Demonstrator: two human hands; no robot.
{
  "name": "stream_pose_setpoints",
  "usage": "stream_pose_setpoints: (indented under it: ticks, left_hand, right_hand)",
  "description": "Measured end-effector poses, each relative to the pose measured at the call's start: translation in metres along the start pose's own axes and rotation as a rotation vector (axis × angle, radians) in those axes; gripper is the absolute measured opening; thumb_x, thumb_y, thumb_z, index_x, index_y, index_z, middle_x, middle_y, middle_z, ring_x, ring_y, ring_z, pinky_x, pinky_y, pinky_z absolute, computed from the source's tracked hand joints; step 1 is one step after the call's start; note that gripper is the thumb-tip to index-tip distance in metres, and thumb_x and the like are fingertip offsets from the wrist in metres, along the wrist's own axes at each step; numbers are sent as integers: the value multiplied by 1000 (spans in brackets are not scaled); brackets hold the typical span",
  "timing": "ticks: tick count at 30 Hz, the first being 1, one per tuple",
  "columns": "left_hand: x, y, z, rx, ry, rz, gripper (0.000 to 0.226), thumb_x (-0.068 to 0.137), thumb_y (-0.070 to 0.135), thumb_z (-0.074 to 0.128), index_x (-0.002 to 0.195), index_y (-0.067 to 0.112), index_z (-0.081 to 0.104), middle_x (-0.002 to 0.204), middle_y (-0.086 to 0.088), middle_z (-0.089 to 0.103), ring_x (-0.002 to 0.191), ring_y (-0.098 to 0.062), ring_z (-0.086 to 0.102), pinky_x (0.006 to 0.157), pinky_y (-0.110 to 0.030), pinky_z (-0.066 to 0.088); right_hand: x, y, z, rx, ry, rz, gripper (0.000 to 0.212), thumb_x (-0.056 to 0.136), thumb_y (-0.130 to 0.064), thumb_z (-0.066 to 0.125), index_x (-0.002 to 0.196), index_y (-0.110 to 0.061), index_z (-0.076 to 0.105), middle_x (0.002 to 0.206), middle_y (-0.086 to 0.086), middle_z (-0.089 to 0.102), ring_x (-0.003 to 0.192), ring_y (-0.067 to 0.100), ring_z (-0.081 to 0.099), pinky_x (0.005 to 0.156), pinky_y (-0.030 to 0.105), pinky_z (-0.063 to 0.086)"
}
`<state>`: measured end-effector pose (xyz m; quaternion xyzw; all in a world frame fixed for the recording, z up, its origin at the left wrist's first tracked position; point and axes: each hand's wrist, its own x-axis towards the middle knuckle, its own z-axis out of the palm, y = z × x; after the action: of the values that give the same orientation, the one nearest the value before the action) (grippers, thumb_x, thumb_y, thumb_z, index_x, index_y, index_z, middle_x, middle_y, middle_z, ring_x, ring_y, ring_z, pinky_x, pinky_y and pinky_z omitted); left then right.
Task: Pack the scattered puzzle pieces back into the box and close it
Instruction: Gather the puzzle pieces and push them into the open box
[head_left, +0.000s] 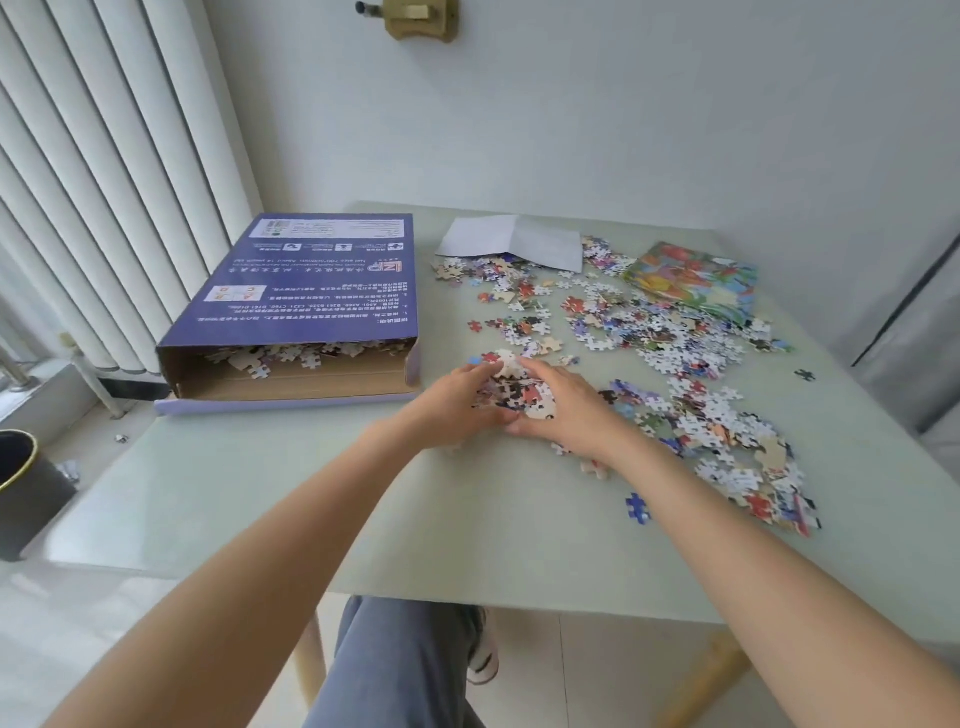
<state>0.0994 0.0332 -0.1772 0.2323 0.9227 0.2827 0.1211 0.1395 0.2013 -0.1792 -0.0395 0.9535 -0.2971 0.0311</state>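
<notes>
Roughly early-stage, we judge. Head view: one box (291, 312) lies open-ended on surface (311, 509), few pieces inside; most puzzle pieces (675, 332) scattered right, uncountable. Left hand (457, 405), right hand (566, 410): fingers curled, cupping small heap (514, 392) between them. One white sheet (511, 241), one picture sheet (693, 278). Box not yet closed.

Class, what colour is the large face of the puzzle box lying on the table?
Dark blue-purple with white print, seen in the head view: puzzle box.
</notes>
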Motion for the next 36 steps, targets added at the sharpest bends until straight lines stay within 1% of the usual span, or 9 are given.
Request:
stream_pose_setpoints:
  ticks: [7, 9, 12, 15, 18, 23, 25, 29, 36]
  left_hand:
    - [0, 6, -6, 179, -7, -13, 67, 82, 47, 63, 141, 36, 34, 136, -7, 33, 125, -28, 26, 105, -36, 26]
    - [2, 10, -3, 135, -1, -31, 57, 83, 43, 64, 135, 38, 44, 130, -7, 34, 122, -28, 27, 104, -36, 26]
    - [3, 15, 1, 131, 27, -65, 52, 83, 40, 65, 132, 37, 46, 126, -9, 34, 119, -30, 28, 103, -39, 31]
    - [2, 18, 6, 139, 68, -79, 51, 83, 37, 65, 130, 31, 47, 124, -10, 35, 117, -32, 31, 100, -41, 35]
    - [0, 20, 8, 149, 129, -71, 48, 84, 34, 64, 128, 25, 48, 122, -13, 39, 114, -34, 36, 98, -42, 38]
    - [-2, 19, 2, 90, 236, 2, 43, 87, 11, 62, 128, 16, 51, 114, -17, 52, 106, -34, 52, 81, -27, 38]
    - [-4, 20, -2, 67, 264, 11, 42, 87, 9, 61, 127, 14, 53, 115, -16, 56, 106, -33, 54, 79, -28, 39]
    - [-8, 19, -10, 4, 285, 30, 39, 87, 5, 60, 125, 11, 53, 120, -14, 59, 111, -29, 54, 86, -30, 40]
    - [-35, 10, -45, -122, 395, 64, 35, 85, 4, 62, 119, 11, 58, 115, -8, 63, 102, -23, 58, 79, -19, 38]
  right_hand:
    - [3, 0, -16, -228, -11, 140, 92, 64, -64, 71, 142, -40, 27, 133, 7, 31, 128, 29, 28, 101, 42, 34]
    - [8, -3, -17, -165, -83, 157, 82, 63, -58, 75, 134, -40, 38, 129, 7, 31, 126, 30, 33, 102, 44, 37]
    - [13, -9, -20, -102, -148, 155, 70, 65, -46, 79, 125, -33, 44, 127, 8, 32, 109, 26, 47, 90, 35, 42]
    - [15, -13, -23, -85, -160, 142, 63, 68, -39, 80, 119, -27, 46, 125, 7, 35, 99, 20, 44, 80, 31, 39]
    - [15, -16, -22, -63, -156, 97, 58, 72, -30, 78, 120, -23, 48, 127, 7, 39, 103, 19, 43, 79, 28, 36]
    - [14, -22, -21, -19, -27, 56, 42, 82, -19, 69, 122, -19, 55, 121, 6, 54, 93, 18, 47, 75, 25, 34]
    - [14, -26, -22, -6, 20, 48, 39, 83, -20, 69, 120, -20, 59, 113, 7, 57, 97, 22, 51, 76, 25, 35]
    - [12, -33, -24, 27, 85, 19, 38, 85, -19, 67, 122, -19, 60, 132, 7, 55, 118, 25, 52, 85, 26, 37]
    - [11, -69, -29, 56, 165, -113, 34, 85, -18, 66, 119, -19, 62, 129, 5, 58, 121, 22, 50, 86, 24, 32]
